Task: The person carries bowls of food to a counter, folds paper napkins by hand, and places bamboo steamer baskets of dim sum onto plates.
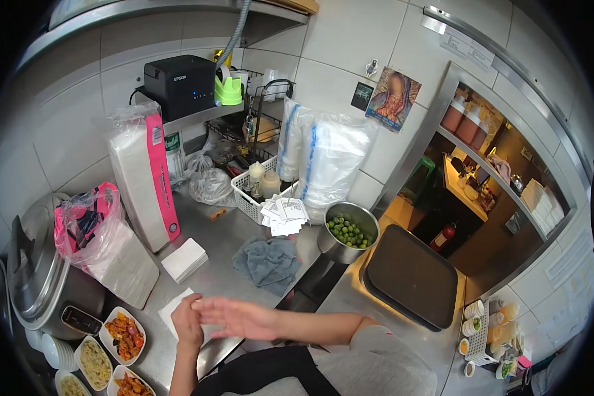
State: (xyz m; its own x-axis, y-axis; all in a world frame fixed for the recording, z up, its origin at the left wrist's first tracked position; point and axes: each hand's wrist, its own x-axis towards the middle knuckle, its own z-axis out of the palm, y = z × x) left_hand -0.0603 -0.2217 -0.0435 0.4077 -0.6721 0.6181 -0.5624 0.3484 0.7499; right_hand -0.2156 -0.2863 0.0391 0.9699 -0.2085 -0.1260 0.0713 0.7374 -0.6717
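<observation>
Our grey shirt [383, 360] and black apron [264, 375] sit closest, with both hands just ahead at the near edge of the worktop [221, 241]. Our right hand [239, 319] is unclenched, fingers stretched flat toward our left hand [189, 319]. The left one's fingers are curled, and we cannot tell whether they grip anything. One white napkin [169, 309] lies by our left hand, at that near edge, partly hidden. Farther in from it we see a stack of napkins [185, 259]. Bowls of food [125, 335] stand toward the worktop's left end; a crumpled blue-grey cloth [266, 263] lies near its right edge.
</observation>
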